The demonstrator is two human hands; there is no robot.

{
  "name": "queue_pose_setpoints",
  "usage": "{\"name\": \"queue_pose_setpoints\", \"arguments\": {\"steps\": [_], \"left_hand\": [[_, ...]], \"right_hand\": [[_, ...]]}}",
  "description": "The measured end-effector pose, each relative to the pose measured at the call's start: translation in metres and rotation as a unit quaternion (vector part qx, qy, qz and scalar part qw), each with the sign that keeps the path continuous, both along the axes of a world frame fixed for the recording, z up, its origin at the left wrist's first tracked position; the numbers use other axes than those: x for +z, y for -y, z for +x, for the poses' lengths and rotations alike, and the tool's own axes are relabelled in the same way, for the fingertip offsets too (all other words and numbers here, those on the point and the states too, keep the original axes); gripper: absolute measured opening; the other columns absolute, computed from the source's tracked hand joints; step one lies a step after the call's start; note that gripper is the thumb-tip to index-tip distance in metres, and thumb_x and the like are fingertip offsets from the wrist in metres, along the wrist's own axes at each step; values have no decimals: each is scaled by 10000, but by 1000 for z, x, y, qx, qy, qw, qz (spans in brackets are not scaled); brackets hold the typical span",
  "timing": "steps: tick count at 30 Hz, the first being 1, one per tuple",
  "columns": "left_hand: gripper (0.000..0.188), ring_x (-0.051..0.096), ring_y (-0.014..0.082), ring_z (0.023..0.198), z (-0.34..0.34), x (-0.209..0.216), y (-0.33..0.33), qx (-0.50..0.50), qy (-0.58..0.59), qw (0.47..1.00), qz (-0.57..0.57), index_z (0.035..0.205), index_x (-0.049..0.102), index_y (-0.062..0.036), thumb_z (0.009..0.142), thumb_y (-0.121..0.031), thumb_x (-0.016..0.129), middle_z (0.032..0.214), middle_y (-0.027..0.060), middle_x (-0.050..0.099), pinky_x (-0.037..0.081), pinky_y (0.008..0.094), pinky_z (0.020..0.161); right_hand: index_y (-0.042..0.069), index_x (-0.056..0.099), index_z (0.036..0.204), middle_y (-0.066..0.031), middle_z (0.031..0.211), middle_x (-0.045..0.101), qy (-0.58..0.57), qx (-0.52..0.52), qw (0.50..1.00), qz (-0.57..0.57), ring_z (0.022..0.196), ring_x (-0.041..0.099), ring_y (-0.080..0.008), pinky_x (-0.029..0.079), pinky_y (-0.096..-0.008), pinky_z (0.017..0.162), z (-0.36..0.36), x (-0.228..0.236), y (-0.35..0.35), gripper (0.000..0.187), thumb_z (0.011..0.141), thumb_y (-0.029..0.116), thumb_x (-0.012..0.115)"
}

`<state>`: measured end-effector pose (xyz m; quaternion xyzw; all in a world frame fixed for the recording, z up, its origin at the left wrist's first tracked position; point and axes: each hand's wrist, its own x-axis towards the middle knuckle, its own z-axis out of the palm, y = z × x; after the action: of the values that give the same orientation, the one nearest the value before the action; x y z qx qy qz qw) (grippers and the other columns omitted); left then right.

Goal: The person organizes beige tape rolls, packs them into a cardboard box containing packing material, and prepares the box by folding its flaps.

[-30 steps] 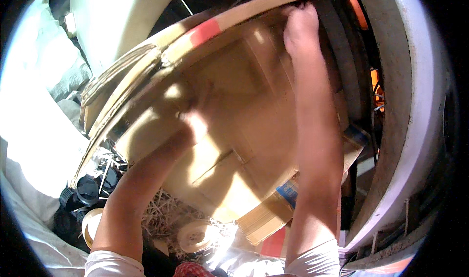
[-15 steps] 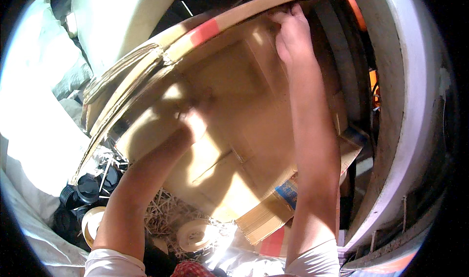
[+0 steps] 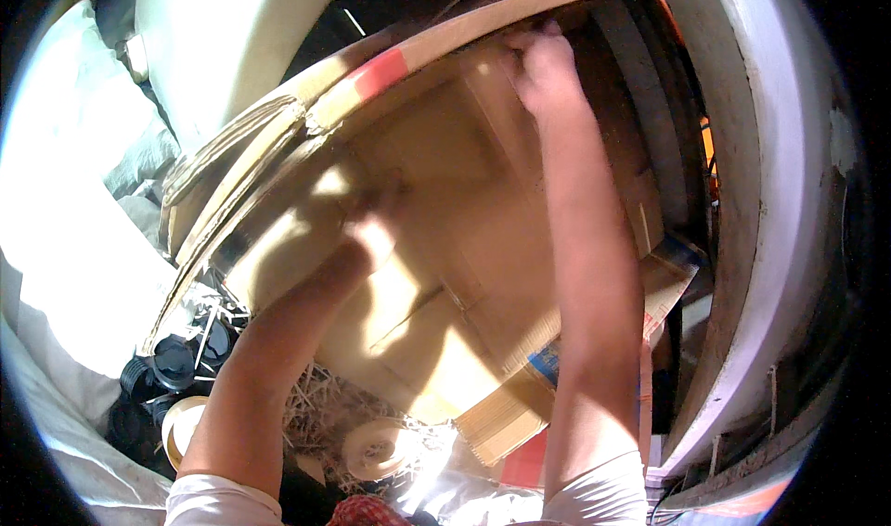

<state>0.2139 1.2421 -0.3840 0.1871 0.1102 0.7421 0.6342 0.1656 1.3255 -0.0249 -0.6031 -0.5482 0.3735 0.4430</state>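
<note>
Several black round plastic pots [image 3: 162,368] sit clustered at the lower left, next to a roll of tape [image 3: 178,424] and a scatter of pale straw-like packing [image 3: 320,410]; what the pots hold cannot be made out. A second tape roll [image 3: 376,447] lies in the straw nearer the middle of the lower edge.

Filling the centre is a large flattened cardboard box [image 3: 464,248], tilted, its brown panels and folded flaps facing the camera. Layered corrugated edges [image 3: 232,169] show along its upper left side, and a red strip [image 3: 380,70] marks the upper rim. Nothing can be seen inside it, since it lies folded flat.

From the lower edge the left forearm rises to the left hand [image 3: 371,224], which lies against the left part of the cardboard in bright sun. Glare blurs the fingers, so how far they are spread, or whether they grip, cannot be told.

Further right, the right arm stretches almost straight up. The right hand [image 3: 543,71] is at the box's top rim, fingers curled down and closed around the cardboard edge there.

A curved white wall [image 3: 770,201] runs along the far right.
</note>
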Motion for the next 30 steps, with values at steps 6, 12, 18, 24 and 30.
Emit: {"name": "queue_pose_setpoints", "arguments": {"steps": [6, 12, 18, 24, 30], "left_hand": [[538, 360, 317, 1226, 4, -13, -5, -80, 339, 937, 33, 1308, 364, -69, 879, -390, 411, 1308, 167, 398, 213, 506, 1073], [372, 478, 221, 1065, 23, -29, -12, -61, 342, 937, 35, 1253, 433, -18, 920, -178, 387, 1172, 154, 497, 377, 324, 937], [408, 436, 209, 1142, 22, -15, -8, -170, 319, 931, -39, 1252, 423, -18, 928, -260, 369, 1266, 137, 448, 332, 305, 988], [395, 469, 219, 1118, 15, -13, -6, 86, -71, 993, -28, 1229, 453, -21, 900, -240, 456, 1302, 139, 449, 380, 301, 938], [709, 322, 370, 1272, -8, 32, 11, 2, -121, 990, -78, 1349, 329, -79, 798, -525, 325, 1369, 208, 343, 178, 567, 1071]], "right_hand": [[10, 371, 1266, -107, 1125, 501, 166, 3, 985, 45, 995, 469, -209, 375, -313, 901, 35, 5, -34, 532, 749, -73, 464], [-43, 428, 1206, -126, 1096, 521, 149, -118, 959, 209, 956, 491, -233, 378, -337, 877, 33, -7, -33, 394, 815, 7, 453], [-95, 488, 1034, -173, 1028, 526, 201, -59, 960, 186, 930, 493, -236, 385, -340, 856, 40, 13, -50, 262, 810, 39, 474], [-51, 460, 1118, -134, 1066, 510, 80, -81, 973, 199, 953, 474, -225, 403, -354, 846, 23, -9, -40, 300, 835, 27, 400], [46, 329, 1332, -100, 1289, 417, -97, 4, 987, 129, 1131, 422, -242, 348, -348, 981, 13, -32, -27, 392, 958, 165, 321]]}}
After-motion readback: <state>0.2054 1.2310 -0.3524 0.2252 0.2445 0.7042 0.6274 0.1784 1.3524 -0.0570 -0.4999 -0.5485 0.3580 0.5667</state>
